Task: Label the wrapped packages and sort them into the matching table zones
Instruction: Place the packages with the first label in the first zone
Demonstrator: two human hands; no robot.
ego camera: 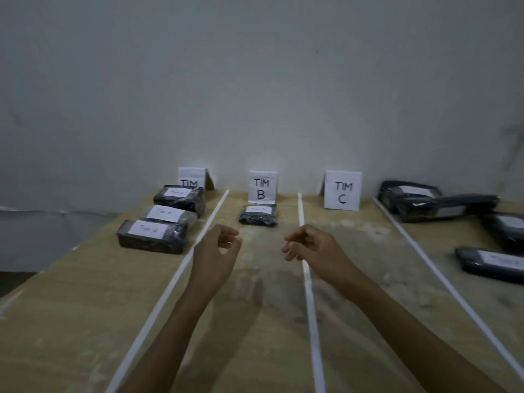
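The left hand (218,251) and the right hand (309,248) hover left of the TIM C sign (342,190) and nearer the camera, fingers loosely curled, holding nothing. The unsorted packages (442,207) lie right of that sign, beyond a white strip (397,224), some overlapping. The glossy black wrap is probably slippery; the contents appear light and block-stiff. Recommended hold: across the short sides, clear of the white label (414,190).
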